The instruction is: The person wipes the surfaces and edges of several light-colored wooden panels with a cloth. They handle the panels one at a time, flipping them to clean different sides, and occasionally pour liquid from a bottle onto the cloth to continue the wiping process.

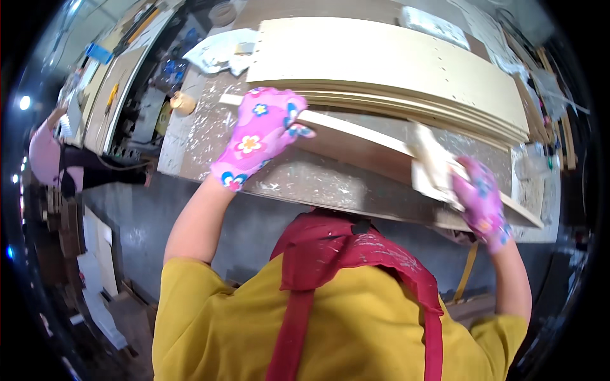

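Note:
A long narrow wooden board (359, 147) stands on its edge along the near side of the workbench (298, 174), its pale upper edge facing up. My left hand (259, 130), in a pink flowered glove, is closed over the board near its left end. Toward the other end my right hand (481, 202), in a matching glove and slightly blurred, grips a crumpled white cloth (433, 166). This cloth lies against the board's upper edge and hangs over its near face. Just behind is a stack of pale panels (381, 60), the top one with small holes.
A beige cup-like container (183, 103) stands at the bench's left edge, near white crumpled wrapping (219, 51). A clear plastic packet (434, 28) lies behind the panels. Another person (60, 155) is by a side bench at the far left. Boards lean on the floor at left.

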### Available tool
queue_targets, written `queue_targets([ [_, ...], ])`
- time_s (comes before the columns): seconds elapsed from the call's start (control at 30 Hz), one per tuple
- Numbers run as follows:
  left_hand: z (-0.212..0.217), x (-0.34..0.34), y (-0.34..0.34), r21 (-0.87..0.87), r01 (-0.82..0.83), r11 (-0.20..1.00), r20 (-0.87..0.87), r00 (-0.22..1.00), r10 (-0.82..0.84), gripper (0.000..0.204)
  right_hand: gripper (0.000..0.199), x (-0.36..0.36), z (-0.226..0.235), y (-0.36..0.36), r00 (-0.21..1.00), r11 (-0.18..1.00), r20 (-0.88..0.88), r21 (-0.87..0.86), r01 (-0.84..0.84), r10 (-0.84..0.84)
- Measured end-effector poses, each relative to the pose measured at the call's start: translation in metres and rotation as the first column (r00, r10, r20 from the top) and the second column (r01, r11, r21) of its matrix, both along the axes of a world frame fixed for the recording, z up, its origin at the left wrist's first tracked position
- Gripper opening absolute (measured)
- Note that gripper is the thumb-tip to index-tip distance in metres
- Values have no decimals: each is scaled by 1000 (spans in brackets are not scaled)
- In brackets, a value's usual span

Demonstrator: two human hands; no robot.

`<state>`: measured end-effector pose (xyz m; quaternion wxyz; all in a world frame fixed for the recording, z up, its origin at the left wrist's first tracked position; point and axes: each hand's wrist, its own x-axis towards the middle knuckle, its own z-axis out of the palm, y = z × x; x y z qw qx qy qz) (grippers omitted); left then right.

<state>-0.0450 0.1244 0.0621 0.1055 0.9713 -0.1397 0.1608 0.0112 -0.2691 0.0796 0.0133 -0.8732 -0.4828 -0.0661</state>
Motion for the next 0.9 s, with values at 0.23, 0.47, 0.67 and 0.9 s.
queue_targets([
  [0.23, -14, 1, 9, -29, -9, 1000, 71, 997, 12, 27, 64, 8, 11, 110, 970, 982, -158, -19, -190, 184],
  [0.47, -23, -40, 68, -592, -307, 746, 92, 893, 440, 72, 63, 19, 17, 144, 947, 972, -228, -18, -235, 225],
  [0.67, -94, -26, 80, -928, -348, 135, -344, 937, 53, 70, 61, 20, 11, 173, 926, 940, -178, -16, -341, 332],
  [0.9, -189, -17, 108, -798, -231, 557, -159, 972, 175, 40, 32, 2, 10, 373, 877, 884, -121, 118, -452, 464],
])
